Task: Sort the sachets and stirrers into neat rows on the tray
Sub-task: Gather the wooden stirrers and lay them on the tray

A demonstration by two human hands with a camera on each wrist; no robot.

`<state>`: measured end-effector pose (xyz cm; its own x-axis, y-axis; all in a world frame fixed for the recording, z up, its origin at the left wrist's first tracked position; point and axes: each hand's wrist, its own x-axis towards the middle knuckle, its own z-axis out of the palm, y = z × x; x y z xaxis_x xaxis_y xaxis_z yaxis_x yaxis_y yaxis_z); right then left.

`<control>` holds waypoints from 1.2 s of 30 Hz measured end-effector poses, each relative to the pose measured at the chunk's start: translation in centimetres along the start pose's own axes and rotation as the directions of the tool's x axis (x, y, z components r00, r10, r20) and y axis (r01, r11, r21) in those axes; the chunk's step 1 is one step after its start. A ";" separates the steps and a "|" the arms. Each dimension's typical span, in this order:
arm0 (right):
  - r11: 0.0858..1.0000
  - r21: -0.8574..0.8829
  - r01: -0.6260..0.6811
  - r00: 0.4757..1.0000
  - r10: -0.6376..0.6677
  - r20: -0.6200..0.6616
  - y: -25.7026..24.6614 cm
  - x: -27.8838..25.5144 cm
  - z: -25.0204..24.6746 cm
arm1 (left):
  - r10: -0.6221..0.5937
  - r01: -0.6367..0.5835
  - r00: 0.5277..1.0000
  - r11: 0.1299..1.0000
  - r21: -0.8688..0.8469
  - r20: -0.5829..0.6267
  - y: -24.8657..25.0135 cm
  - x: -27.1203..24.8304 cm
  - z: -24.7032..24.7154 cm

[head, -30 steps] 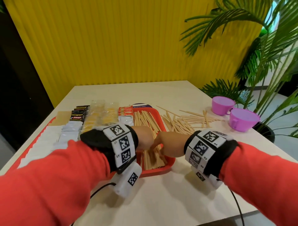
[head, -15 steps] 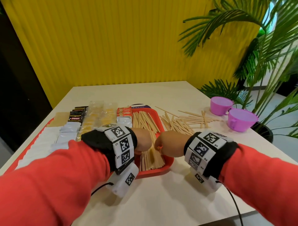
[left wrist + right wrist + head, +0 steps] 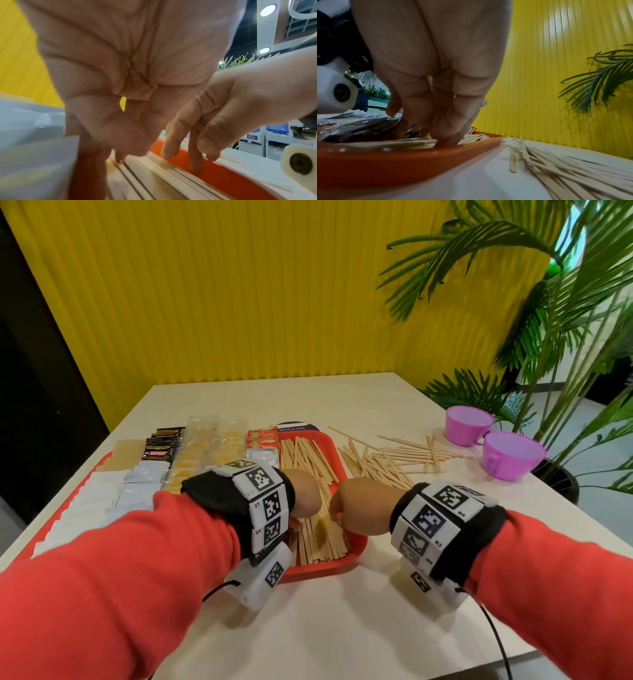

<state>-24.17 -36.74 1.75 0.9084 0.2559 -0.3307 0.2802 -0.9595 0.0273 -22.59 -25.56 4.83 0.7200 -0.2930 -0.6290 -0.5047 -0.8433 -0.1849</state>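
Note:
A red tray [image 3: 358, 554] holds rows of sachets: white [image 3: 137, 491], black [image 3: 161, 446], clear yellow [image 3: 202, 446] and red [image 3: 262, 438]. At the tray's right end lies a row of wooden stirrers [image 3: 322, 546]. My left hand [image 3: 305, 498] and right hand [image 3: 337, 517] hover side by side over the near end of that row, fingers pointing down. In the left wrist view my left hand [image 3: 120, 155] touches the stirrers [image 3: 154, 175] with its fingertips. My right hand [image 3: 447, 139] presses straight fingers into the stirrers [image 3: 402, 143] just inside the tray rim [image 3: 385, 162]. Neither hand holds anything.
A loose pile of stirrers [image 3: 387, 463] lies on the table right of the tray. Two purple cups [image 3: 467, 424] [image 3: 512, 455] stand at the table's right edge beside a palm plant [image 3: 565, 337]. A yellow ribbed wall closes the far side.
Both hands stayed over the near end of the stirrer row. The right hand's fingers turned down onto the stirrers, and a small gap opened between the hands.

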 end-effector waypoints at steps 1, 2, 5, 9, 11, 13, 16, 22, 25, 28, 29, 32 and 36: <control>1.000 0.006 0.001 1.000 -0.001 0.004 -0.1 0.0 0.0 | -0.041 0.042 0.997 0.999 0.018 -0.065 0.1 0.5 -0.1; 1.000 0.005 0.009 1.000 -0.009 0.000 -0.2 0.0 0.0 | -0.035 0.039 0.998 0.995 0.089 -0.049 0.2 0.7 0.0; 1.000 0.015 0.002 1.000 -0.002 -0.014 -0.2 0.0 0.0 | 0.013 -0.002 0.994 0.996 0.090 -0.112 0.6 0.1 -0.7; 0.996 0.079 0.030 0.999 -0.028 -0.038 -0.3 -0.2 -0.2 | -0.093 -0.026 0.974 0.860 -0.510 -0.206 -0.4 1.2 -0.5; 0.998 0.028 0.049 0.999 -0.049 0.008 -0.6 0.0 0.1 | -0.120 -0.026 0.962 0.852 -0.522 -0.244 -0.7 1.4 -0.4; 0.999 -0.028 0.045 0.998 -0.044 0.043 -0.7 0.2 0.4 | -0.092 -0.017 0.973 0.887 -0.462 -0.212 -0.5 1.0 -0.4; 0.998 0.039 0.056 0.998 -0.055 -0.023 -0.3 0.0 0.1 | -0.098 0.068 0.991 0.952 -0.299 -0.087 -0.1 0.7 -0.9; 0.981 0.091 0.171 0.984 -0.175 0.033 -0.5 -0.2 0.2 | -0.126 0.114 0.981 0.989 -0.089 -0.145 0.8 0.8 -1.5; 0.986 0.145 0.087 0.995 -0.081 -0.049 0.4 -0.6 -0.7 | -0.100 0.077 0.987 0.981 -0.179 -0.126 0.2 1.3 -1.4; 0.965 0.257 -0.048 0.989 0.082 -0.125 3.2 -0.8 -1.6 | -0.068 0.007 0.977 0.958 -0.286 -0.205 0.2 0.7 -2.2; 0.952 0.286 -0.107 0.978 0.153 -0.143 4.5 -0.9 -1.9 | -0.065 -0.017 0.974 0.936 -0.352 -0.219 0.3 0.7 -2.5; 0.904 0.312 -0.292 0.932 0.343 -0.122 8.3 -0.9 -2.1 | -0.026 -0.068 0.962 0.942 -0.329 -0.271 1.3 1.1 -3.4; 0.847 0.296 -0.441 0.877 0.477 -0.056 12.0 0.0 -1.4 | -0.064 -0.140 0.945 0.807 -0.574 -0.321 2.7 1.7 -5.1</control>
<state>-20.37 -48.14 3.42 0.9479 -0.2264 -0.2243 -0.2555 -0.9605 -0.1101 -20.28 -30.60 7.17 0.8655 -0.3677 -0.3403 -0.2352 -0.8979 0.3720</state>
